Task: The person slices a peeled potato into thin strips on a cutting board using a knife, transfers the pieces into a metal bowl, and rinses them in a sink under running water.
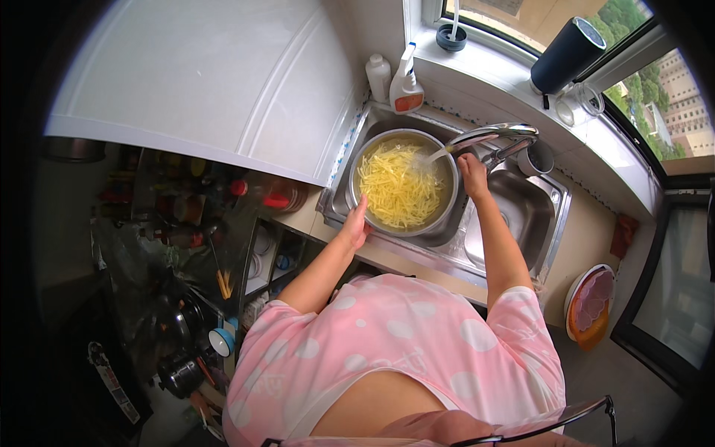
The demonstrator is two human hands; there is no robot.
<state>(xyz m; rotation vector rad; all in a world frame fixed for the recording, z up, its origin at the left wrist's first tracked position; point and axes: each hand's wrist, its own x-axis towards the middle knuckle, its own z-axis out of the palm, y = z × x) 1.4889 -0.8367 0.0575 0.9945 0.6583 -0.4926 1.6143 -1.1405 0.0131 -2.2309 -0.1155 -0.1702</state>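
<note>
A round metal basin (451, 208) rests in the left bowl of the steel double sink (463, 246). Pale yellow shredded strips, which look like potato, lie in water inside it (399, 187). Water runs onto them from the chrome faucet (491, 132). My left hand (356, 224) grips the basin's lower left rim, thumb on top, with the other fingers partly hidden below. At the right rim, just under the spout, my right hand (473, 177) is curled against the basin; its fingertips are partly hidden.
A spray bottle (406, 89) and a white bottle (378, 77) stand behind the sink. A small cup (536, 159) sits behind the right sink bowl (511, 223). On the windowsill are a dark cylinder (567, 56) and a glass jar (578, 105). A cabinet (195, 78) overhangs the left.
</note>
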